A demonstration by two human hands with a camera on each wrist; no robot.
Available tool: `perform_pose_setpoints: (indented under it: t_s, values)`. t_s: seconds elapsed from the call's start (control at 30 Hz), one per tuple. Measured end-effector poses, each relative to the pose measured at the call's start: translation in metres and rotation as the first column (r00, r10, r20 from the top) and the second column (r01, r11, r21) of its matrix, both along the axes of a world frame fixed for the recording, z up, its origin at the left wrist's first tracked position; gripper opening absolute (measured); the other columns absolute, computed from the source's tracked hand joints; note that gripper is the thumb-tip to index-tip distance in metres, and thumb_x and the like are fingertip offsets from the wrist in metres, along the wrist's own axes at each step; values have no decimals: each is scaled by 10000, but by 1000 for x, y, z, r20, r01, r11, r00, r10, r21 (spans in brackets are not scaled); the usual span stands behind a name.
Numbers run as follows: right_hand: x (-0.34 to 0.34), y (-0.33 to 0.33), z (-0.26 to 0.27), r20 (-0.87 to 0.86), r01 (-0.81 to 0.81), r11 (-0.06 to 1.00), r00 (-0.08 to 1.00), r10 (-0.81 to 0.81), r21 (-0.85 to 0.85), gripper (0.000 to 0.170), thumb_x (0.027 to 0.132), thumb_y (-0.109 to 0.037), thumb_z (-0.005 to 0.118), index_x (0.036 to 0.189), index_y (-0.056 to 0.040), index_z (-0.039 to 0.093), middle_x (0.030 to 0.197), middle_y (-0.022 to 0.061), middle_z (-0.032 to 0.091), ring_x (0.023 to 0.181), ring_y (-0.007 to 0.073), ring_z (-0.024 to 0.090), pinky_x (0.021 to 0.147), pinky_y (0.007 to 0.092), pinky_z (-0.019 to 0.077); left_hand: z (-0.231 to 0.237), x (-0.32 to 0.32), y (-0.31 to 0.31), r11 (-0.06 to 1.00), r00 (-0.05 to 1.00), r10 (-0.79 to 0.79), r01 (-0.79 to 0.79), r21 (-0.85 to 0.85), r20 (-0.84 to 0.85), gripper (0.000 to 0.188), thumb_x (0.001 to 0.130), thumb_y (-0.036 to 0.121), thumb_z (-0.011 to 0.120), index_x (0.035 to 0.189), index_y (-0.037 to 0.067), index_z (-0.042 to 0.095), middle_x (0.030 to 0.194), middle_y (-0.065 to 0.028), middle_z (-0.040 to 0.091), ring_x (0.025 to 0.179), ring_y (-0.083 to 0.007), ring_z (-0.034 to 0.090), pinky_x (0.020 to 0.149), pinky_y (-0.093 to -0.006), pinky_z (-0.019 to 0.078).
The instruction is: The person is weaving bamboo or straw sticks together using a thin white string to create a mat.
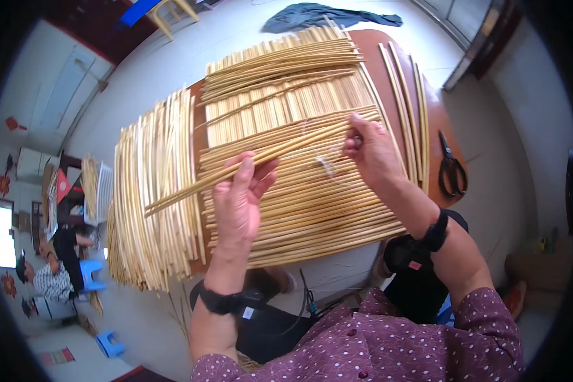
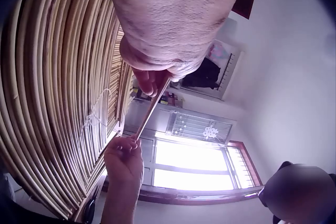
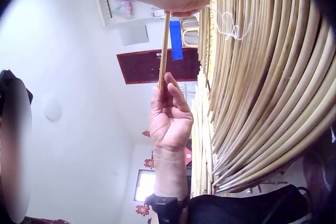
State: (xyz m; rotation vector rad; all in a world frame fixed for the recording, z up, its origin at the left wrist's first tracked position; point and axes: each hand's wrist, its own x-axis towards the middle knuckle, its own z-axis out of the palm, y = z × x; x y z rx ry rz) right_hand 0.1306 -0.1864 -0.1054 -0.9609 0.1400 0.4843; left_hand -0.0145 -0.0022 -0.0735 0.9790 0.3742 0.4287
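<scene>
Both hands hold a few thin tan stalks point(image 1: 293, 148) slantwise above the table. My left hand point(image 1: 237, 207) pinches them between thumb and fingers, and their free ends stick out past it to the lower left. Toward the other end, my right hand point(image 1: 377, 153) grips the stalks with curled fingers. Beneath the hands lies a layer of stalks point(image 1: 299, 213) set side by side, with a thin white string point(image 1: 326, 167) on top. In the right wrist view, the held stalks point(image 3: 164, 50) run between the two hands.
Upright stalks point(image 1: 156, 184) are laid at the table's left, and a loose bundle point(image 1: 280, 67) lies across others at the back. Several stalks point(image 1: 406, 108) and black-handled scissors point(image 1: 452, 173) lie on the right. A seated person point(image 1: 54, 277) is at far left near blue stools point(image 1: 110, 344).
</scene>
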Motion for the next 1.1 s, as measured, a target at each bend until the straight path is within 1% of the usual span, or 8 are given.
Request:
perform_pose_setpoints:
  t_s: [0.07,0.17,0.37,0.6,0.77,0.87,1.03,1.1]
  values:
    - [2,0,-3,-58,31,999,998,-29,27,179,928,-202,635,839,-81,538,701,10,545,565,96,543,498,233,491,3,-4,5,1000,1000,-5,5,29,14,220,919,165,650,1082,19,625,1044,-174,675,993,-293,677,775,-323,605]
    - [4,-2,-3,-49,36,999,998,-36,-4,195,931,-205,636,814,-78,545,702,14,552,576,99,547,507,231,493,6,-9,12,999,999,47,-47,13,1,285,935,268,629,1069,16,615,1038,-185,666,1002,-308,671,780,-336,603]
    - [1,2,-3,-50,-18,999,999,19,30,190,942,-206,626,843,-62,550,721,31,562,599,109,558,533,232,506,6,-16,25,997,997,75,-73,40,-30,227,930,207,629,1062,24,612,1056,-195,662,1014,-317,666,783,-343,605]
    - [2,3,-7,-19,-72,994,997,74,87,184,944,-207,625,863,-61,548,758,42,578,641,120,586,556,240,526,7,-20,30,998,997,67,-67,2,-30,200,923,172,633,1062,30,613,1097,-211,655,1021,-314,664,791,-342,610]
    - [5,1,-8,-16,-82,991,996,84,103,171,939,-200,631,881,-56,559,768,41,584,650,119,594,570,236,538,4,-20,30,1000,998,32,-32,0,51,160,935,129,609,1073,50,619,1115,-202,655,1029,-305,663,797,-340,613]
    - [5,0,-8,-10,-98,987,995,100,124,163,937,-194,633,897,-50,568,775,39,589,663,117,602,583,232,547,6,-21,31,1000,998,21,-21,-3,54,150,941,107,594,1079,54,620,1120,-202,654,1037,-304,660,802,-335,614]
    - [6,-2,-7,-3,-118,983,993,120,141,154,937,-186,632,909,-45,575,789,38,596,675,115,608,594,232,553,3,-19,31,1000,998,30,-30,-3,46,160,942,124,598,1083,51,616,1110,-196,658,1029,-298,662,805,-334,609]
    - [5,-1,-8,-6,-122,986,992,123,113,148,940,-184,629,910,-48,577,788,32,590,680,115,605,599,238,555,3,-18,30,999,999,46,-46,9,28,168,944,138,599,1086,50,612,1101,-187,661,1021,-291,663,806,-337,604]
